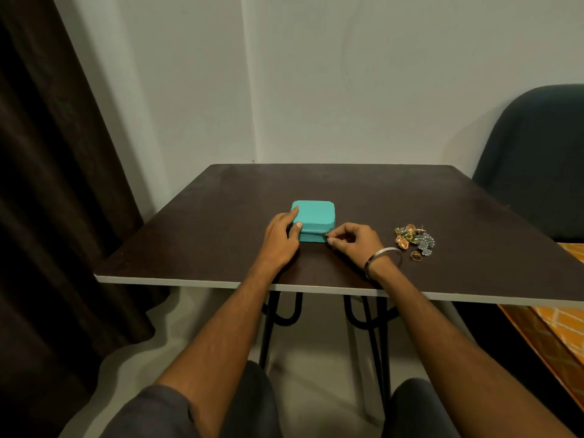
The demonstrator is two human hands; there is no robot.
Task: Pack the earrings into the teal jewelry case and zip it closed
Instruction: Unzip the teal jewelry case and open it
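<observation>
A square teal jewelry case (316, 214) lies with its lid down on the dark table (347, 188), left of centre. My left hand (280, 238) rests against the case's left front corner, forefinger on the lid and thumb on the front wall. My right hand (355, 242) pinches the small zipper pull (327, 238) at the case's front right corner. A heap of gold and silver earrings (414, 240) lies on the table to the right of my right hand, with one gold ring-shaped piece (416, 255) a little apart at the front.
The table's white front edge (316, 287) runs just behind my wrists, with black hairpin legs below. A dark chair (534, 159) stands at the right. A brown curtain (47, 184) hangs at the left. An orange patterned surface (565, 320) sits at lower right.
</observation>
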